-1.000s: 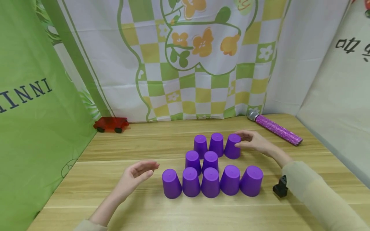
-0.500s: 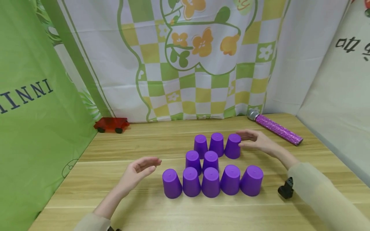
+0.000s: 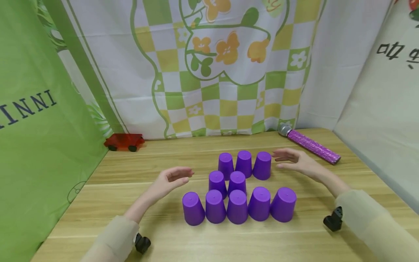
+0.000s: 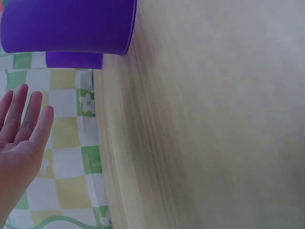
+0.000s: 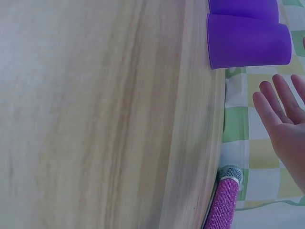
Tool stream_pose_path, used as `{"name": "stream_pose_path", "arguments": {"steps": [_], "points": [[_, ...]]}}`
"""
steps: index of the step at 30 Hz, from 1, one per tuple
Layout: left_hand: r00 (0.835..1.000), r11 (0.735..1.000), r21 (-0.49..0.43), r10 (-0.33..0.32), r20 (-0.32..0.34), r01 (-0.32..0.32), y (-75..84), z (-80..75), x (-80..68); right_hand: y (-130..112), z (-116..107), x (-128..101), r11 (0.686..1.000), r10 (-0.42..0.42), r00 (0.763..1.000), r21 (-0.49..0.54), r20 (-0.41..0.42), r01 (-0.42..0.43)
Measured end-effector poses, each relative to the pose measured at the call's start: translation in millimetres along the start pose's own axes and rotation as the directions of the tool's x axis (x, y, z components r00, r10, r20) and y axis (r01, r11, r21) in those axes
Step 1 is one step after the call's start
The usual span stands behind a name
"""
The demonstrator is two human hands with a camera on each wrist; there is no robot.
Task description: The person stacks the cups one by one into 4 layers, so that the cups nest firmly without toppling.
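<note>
Several purple cups stand upside down on the wooden table in the head view. The front row holds several, including a leftmost cup (image 3: 193, 209) and a rightmost cup (image 3: 283, 205). Two sit behind them, one of them a middle-row cup (image 3: 216, 183). Three form the back row, ending in a right back cup (image 3: 262, 166). My left hand (image 3: 170, 182) hovers left of the middle row, fingers extended and holding nothing. Just right of the right back cup is my right hand (image 3: 301, 163), fingers loosely extended, with a small gap to that cup.
A purple glittery microphone (image 3: 312, 146) lies at the back right of the table (image 3: 157, 158). At the back left is a red toy car (image 3: 124, 142). Black wrist cameras, such as the right wrist camera (image 3: 333, 219), stick out by the sleeves. A patterned curtain (image 3: 226, 105) hangs behind.
My left hand has moved forward and to the right. My right hand has drawn off to the right, away from the right back cup. The cups stay in place.
</note>
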State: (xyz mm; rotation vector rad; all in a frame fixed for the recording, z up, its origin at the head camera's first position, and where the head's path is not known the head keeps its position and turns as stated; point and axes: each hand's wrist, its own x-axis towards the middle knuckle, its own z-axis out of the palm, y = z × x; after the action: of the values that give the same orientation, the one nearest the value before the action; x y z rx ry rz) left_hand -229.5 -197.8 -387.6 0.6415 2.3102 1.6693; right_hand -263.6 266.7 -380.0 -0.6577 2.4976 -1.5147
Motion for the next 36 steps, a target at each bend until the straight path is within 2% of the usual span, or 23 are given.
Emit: {"name": "stream_pose_path", "arguments": {"steps": [5, 9, 13, 16, 22, 29, 36], "points": [[0.99, 1.0, 0.01, -0.002, 0.142, 0.001, -1.7, 5.3, 25.1, -3, 1, 0, 1.0, 0.004, 1.0, 0.006, 0.002, -0.004], [0.971, 0.999, 0.009, 0.03, 0.236, -0.033, -2.6, 14.8, 43.4, -5, 0, -4, 1.0, 0.0, 1.0, 0.008, -0.006, 0.0], [0.953, 0.997, 0.039, 0.047, 0.299, -0.062, -0.5, 24.3, 54.4, -7, -3, -13, 1.0, -0.007, 1.0, -0.009, -0.021, 0.007], [0.949, 0.995, 0.066, 0.051, 0.31, -0.075, 1.3, 29.7, 59.3, -9, -5, -21, 1.0, -0.017, 0.999, -0.022, -0.03, 0.017], [0.949, 0.995, 0.057, 0.066, 0.31, -0.088, 1.0, 36.3, 65.3, -16, -5, -41, 0.997, -0.075, 0.997, -0.011, -0.035, 0.075], [0.954, 0.994, 0.067, 0.065, 0.294, -0.089, -1.4, 38.5, 65.0, -17, -2, -60, 0.995, -0.095, 0.995, -0.03, -0.033, 0.094], [0.966, 0.995, 0.043, 0.082, 0.247, -0.095, -3.5, 34.5, 61.6, -16, 4, -73, 0.993, -0.117, 0.993, 0.01, -0.027, 0.117]]}}
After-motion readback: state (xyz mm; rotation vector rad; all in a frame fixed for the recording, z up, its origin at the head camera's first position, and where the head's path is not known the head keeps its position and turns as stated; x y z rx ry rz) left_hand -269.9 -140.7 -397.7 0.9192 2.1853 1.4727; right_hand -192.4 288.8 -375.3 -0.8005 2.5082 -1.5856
